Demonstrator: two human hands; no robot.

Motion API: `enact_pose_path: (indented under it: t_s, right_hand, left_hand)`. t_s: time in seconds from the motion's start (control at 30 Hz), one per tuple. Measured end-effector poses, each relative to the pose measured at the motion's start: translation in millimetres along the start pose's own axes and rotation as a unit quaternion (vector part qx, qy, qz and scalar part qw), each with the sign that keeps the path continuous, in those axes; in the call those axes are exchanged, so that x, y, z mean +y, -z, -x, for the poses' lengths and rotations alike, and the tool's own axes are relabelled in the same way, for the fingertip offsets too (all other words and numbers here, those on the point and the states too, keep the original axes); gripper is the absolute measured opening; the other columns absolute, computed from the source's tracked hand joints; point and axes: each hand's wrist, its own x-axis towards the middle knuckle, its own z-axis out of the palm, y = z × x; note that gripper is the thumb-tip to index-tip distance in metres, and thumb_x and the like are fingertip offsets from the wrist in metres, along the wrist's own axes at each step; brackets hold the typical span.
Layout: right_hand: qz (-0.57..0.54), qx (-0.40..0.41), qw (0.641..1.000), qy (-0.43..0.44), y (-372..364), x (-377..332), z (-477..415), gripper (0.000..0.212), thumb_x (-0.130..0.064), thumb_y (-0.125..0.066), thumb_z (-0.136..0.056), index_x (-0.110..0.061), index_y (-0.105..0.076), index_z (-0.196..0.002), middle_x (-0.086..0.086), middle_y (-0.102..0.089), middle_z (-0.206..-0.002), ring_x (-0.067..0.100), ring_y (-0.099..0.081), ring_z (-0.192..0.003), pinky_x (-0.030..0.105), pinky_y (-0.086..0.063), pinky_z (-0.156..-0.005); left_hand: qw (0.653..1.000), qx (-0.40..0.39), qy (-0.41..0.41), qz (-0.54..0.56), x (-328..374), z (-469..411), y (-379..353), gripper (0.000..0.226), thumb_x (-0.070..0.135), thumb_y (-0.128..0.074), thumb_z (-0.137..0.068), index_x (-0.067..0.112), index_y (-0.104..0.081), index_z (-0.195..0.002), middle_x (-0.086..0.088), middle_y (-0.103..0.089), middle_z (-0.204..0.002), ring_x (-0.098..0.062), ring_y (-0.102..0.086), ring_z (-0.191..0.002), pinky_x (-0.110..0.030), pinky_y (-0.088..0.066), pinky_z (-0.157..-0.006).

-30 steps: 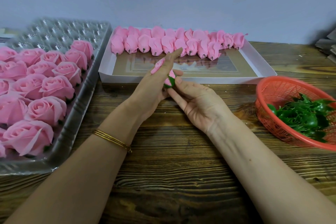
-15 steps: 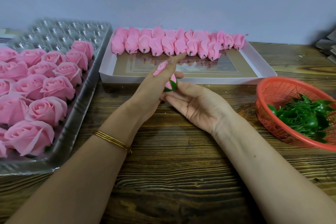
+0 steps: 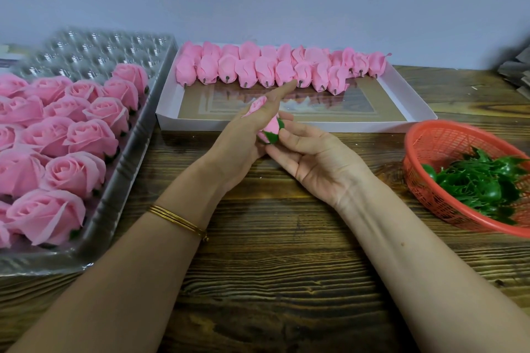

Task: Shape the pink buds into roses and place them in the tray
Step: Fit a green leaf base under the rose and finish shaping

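Pink petal shows between the fingers of the left hand (image 3: 243, 140), which curls round the pink bud (image 3: 269, 127) with its forefinger stretched straight ahead. The right hand (image 3: 312, 157), palm up, pinches the same bud at its green calyx (image 3: 273, 137) with thumb and fingertips. The bud is held just above the counter (image 3: 286, 266), in front of the white box (image 3: 200, 123). Its long axis runs from the calyx, low and nearer the person, up to a tip peeping over the left fingers, so it points away and a little left. It is probably very light and soft, with thin petals that crease or tear easily. The firmer calyx looks the safest place to hold while the petals are coaxed open. Further out, unshaped buds (image 3: 246, 73) lie along the box's far wall. The clear tray (image 3: 126, 175) to the left carries finished roses (image 3: 74, 172), and a red basket (image 3: 424, 135) of loose calyxes (image 3: 484, 183) sits to the right.
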Motion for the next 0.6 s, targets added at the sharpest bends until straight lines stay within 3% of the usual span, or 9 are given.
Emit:
enact_pose_path:
  t_s: [0.1, 0.37, 0.6]
  right_hand:
    - [0.007, -0.003, 1.0, 0.01, 0.5, 0.0, 0.1, 0.042, 0.003, -0.064, -0.07, 0.002, -0.066, -0.112, 0.012, -0.073, -0.1, 0.02, -0.072, -0.089, 0.026, -0.059, -0.078]
    - [0.028, -0.013, 0.999, 0.04, 2.1, -1.5, 1.4, 0.033, 0.007, -0.064, -0.066, 0.009, -0.067, -0.099, 0.015, -0.073, -0.098, 0.025, -0.073, -0.086, 0.032, -0.06, -0.08]
    - [0.048, -0.013, 0.996, 0.068, -0.1, 1.4, 1.6, 0.032, 0.012, -0.065, -0.062, 0.011, -0.067, -0.094, 0.021, -0.072, -0.09, 0.025, -0.073, -0.076, 0.035, -0.06, -0.078]
  left_hand:
    - [1.0, -0.007, 0.003, 0.006, -1.2, -0.2, 1.2, 0.034, 0.043, -0.04, -0.102, 0.041, -0.061, -0.128, -0.003, -0.058, -0.112, -0.02, -0.058, -0.117, -0.045, -0.044, -0.108]
    - [0.999, -0.029, 0.005, 0.02, -2.0, -1.6, 1.9, 0.038, 0.046, -0.04, -0.1, 0.037, -0.062, -0.129, -0.003, -0.058, -0.108, -0.013, -0.061, -0.105, -0.039, -0.046, -0.106]
    - [0.999, -0.037, 0.007, 0.016, -1.9, -1.5, 1.0, 0.035, 0.046, -0.046, -0.096, 0.04, -0.065, -0.124, 0.003, -0.06, -0.11, -0.013, -0.062, -0.106, -0.037, -0.05, -0.098]
